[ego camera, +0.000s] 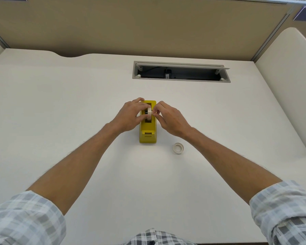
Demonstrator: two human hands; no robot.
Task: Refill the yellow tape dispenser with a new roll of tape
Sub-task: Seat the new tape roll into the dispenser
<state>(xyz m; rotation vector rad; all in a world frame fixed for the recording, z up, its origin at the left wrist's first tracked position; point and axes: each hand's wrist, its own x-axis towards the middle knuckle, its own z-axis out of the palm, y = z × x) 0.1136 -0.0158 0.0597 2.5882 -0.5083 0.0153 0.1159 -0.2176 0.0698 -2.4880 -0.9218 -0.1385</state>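
Standing in the middle of the white desk (pixel 60 106), the yellow plastic tape dispenser (pixel 147 131) points its cutter end toward the person at 6 o'clock. A white roll of tape (pixel 149 113) sits upright in the open slot on top of the dispenser, with a dark hub visible at its centre. The left hand (pixel 129 115) comes from 7 o'clock and its fingers are closed around the left face of this roll, with the fingertips reaching over the far end of the dispenser. The right hand (pixel 168 117) comes from 5 o'clock and pinches the right edge of the same roll between thumb and forefinger. A second white ring, smaller and flat on the desk (pixel 178 148), lies near the dispenser at about 4 o'clock from it, apart from both hands. At 12 o'clock a grey rectangular cable opening (pixel 181 72) is set into the desk surface. Both forearms are bare, with checked sleeves (pixel 25 218) rolled up.
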